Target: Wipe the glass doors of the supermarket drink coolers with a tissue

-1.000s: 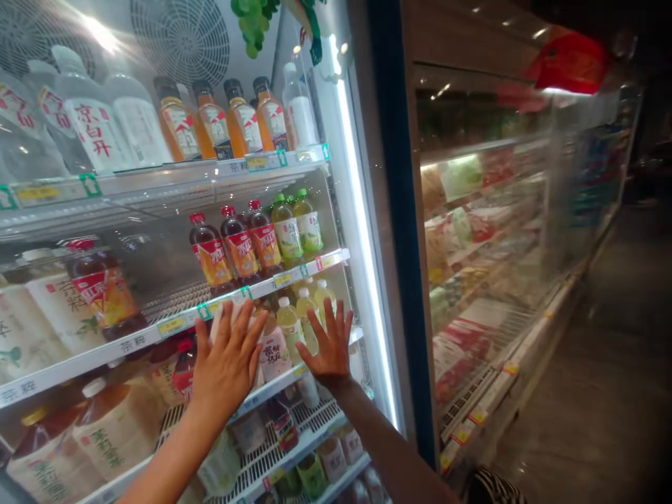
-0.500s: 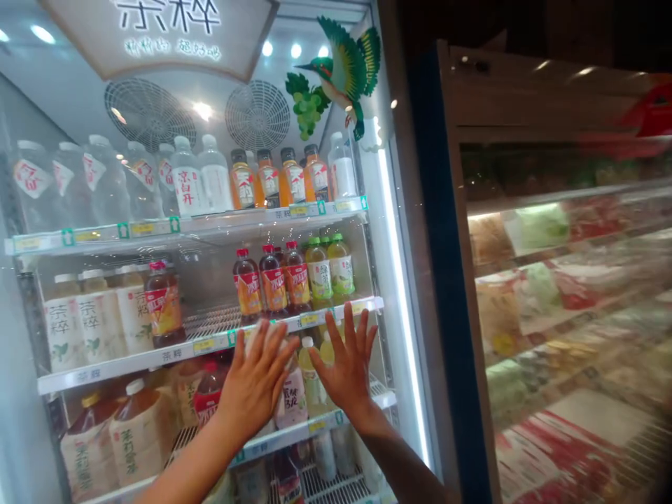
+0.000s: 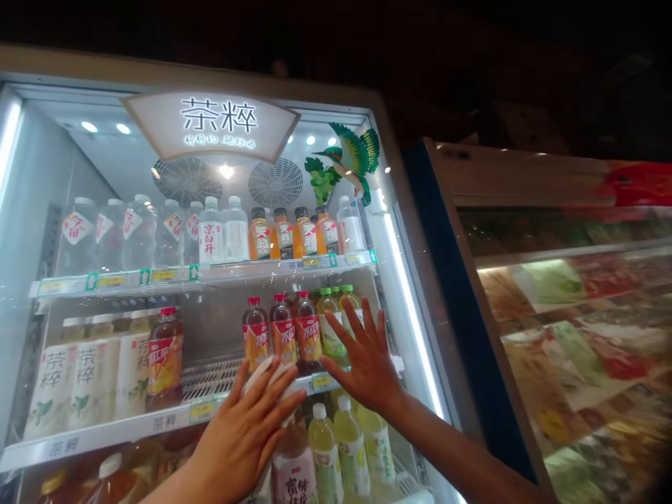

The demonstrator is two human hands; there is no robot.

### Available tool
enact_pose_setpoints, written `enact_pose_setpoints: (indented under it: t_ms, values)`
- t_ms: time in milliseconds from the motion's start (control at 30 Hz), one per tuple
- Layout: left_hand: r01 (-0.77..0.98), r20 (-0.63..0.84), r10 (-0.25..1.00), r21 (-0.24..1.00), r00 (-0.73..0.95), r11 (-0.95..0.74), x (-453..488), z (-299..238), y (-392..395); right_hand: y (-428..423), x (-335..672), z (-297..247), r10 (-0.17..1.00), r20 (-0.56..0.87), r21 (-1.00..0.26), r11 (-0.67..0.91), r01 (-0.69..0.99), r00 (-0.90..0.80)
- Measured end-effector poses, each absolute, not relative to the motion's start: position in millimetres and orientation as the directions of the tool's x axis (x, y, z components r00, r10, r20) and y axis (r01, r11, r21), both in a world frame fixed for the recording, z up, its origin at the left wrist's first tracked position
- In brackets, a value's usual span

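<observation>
My left hand (image 3: pixel 244 430) lies with its fingers stretched over a white cloth (image 3: pixel 255 380), pressing it towards the glass door (image 3: pixel 210 332) of a drinks fridge. Bits of the cloth show between and beyond the fingers; the rest is under the hand. To its right, my right hand (image 3: pixel 362 357) is spread out flat against the glass, its palm holding nothing. Behind the glass, red-capped tea bottles (image 3: pixel 284 329) stand above the left hand, and green-capped bottles (image 3: pixel 330 323) are partly covered by the right fingers.
A lit sign (image 3: pixel 215 126) and a bird sticker (image 3: pixel 353 157) are at the top of the fridge. Clear bottles (image 3: pixel 78 241) line the upper shelf; white-labelled bottles (image 3: pixel 52 381) stand lower left. At right, past a dark blue side panel (image 3: pixel 446 294), is another chiller with packaged goods (image 3: pixel 551 287).
My view has tipped upward, so the fridge's top frame now shows. Against the shelves, my right hand has moved up over the green-capped bottles; my left hand with the cloth is slightly higher.
</observation>
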State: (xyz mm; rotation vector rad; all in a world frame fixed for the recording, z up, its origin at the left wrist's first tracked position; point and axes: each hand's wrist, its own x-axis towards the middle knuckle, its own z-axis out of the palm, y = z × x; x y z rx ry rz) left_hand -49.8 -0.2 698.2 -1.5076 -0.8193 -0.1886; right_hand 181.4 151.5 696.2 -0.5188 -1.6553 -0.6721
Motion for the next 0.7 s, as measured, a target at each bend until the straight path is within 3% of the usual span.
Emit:
enact_pose_setpoints:
  t_ms: [67,267,333,400,500,600,700]
  values:
    - [0.618,0.621,0.346,-0.775,0.703,0.136,-53.0,724.5,3.9,155.6,183.2,713.5,-0.046,0.973,0.189,0.725,0.662,-0.227]
    - [0.779,0.78,0.343,-0.601,0.523,0.179,-41.5,886.5,27.7,164.4,182.3,772.7,-0.114,0.951,0.285,0.683,0.673,-0.287]
    - [0.811,0.81,0.327,-0.558,0.486,0.176,-34.6,911.5,32.7,164.9,181.9,790.6,-0.12,0.941,0.313,0.665,0.678,-0.317]
    - [0.84,0.841,0.29,-0.515,0.457,0.171,-29.3,906.8,35.3,164.2,180.9,802.1,-0.114,0.934,0.327,0.654,0.682,-0.338]
    - [0.847,0.851,0.261,-0.505,0.456,0.167,-26.4,856.1,35.6,162.0,176.6,805.7,-0.102,0.945,0.298,0.653,0.696,-0.31]
    - [0.8,0.799,0.272,-0.584,0.536,0.141,-30.2,803.8,31.4,160.0,168.6,803.8,-0.101,0.961,0.258,0.659,0.706,-0.256]
    - [0.761,0.75,0.317,-0.638,0.58,0.116,-39.2,809.8,24.1,159.3,159.8,808.3,-0.116,0.967,0.245,0.66,0.71,-0.226]
